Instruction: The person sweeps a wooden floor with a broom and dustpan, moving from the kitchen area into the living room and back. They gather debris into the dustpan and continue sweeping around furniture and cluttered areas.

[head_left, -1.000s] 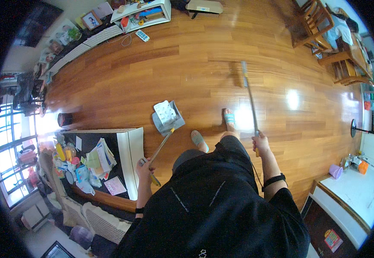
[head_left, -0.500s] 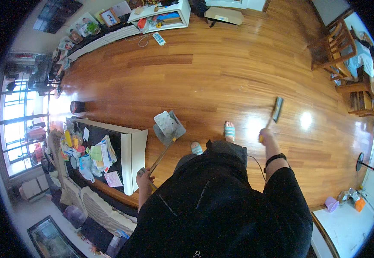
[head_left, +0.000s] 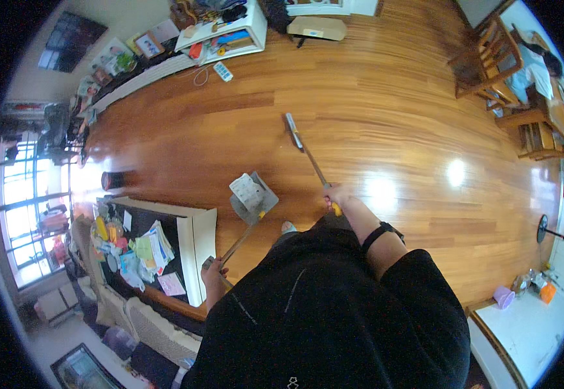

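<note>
My right hand (head_left: 340, 196) grips the yellow-ended handle of a long broom (head_left: 304, 149), whose head rests on the wooden floor (head_left: 372, 97) ahead of me and to the left. My left hand (head_left: 212, 271) holds the long handle of a grey dustpan (head_left: 253, 200). The pan sits on the floor in front of my feet with white paper scraps in it. A black band is on my right wrist. One foot (head_left: 288, 227) shows just beyond my black shirt.
A low table (head_left: 184, 246) crowded with papers and bottles stands at my left. A white shelf unit (head_left: 223, 29) and a cardboard box (head_left: 316, 27) line the far wall. Wooden chairs (head_left: 489, 61) stand far right; a white counter (head_left: 528, 324) is at lower right.
The broom has swung from my right side across to the left, its head now ahead of the dustpan. The dustpan and my left hand have barely moved.
</note>
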Demonstrator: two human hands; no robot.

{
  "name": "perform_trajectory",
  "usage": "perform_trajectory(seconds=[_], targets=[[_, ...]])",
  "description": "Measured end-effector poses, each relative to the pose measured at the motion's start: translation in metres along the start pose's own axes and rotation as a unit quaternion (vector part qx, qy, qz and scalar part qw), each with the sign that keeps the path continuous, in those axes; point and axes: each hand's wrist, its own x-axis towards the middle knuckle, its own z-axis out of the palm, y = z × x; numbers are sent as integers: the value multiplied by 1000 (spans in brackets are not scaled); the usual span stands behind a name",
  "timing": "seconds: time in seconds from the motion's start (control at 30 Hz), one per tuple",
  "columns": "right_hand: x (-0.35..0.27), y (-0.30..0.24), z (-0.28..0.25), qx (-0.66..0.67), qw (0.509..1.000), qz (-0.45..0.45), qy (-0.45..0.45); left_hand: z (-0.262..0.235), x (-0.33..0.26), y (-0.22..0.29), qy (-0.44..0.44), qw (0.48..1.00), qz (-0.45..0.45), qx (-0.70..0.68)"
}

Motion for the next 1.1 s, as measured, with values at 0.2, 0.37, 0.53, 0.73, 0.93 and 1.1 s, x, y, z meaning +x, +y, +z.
perform_trajectory(seconds=[0.2,0.37,0.53,0.73,0.93,1.1], targets=[[-51,31,-107,-66,987,-91,117,35,12,9,-60,992,73,79],[-84,95,-197,52,964,-54,253,83,7,26,-17,993,81,84],[-92,125,-284,185,919,-18,347,135,-5,49,-5,991,90,99],[-70,100,-390,436,828,17,353,176,-24,71,11,992,94,84],[13,1,-390,472,807,45,354,211,-19,105,6,994,65,91],[141,-99,-313,208,916,146,310,245,20,135,26,993,33,113]])
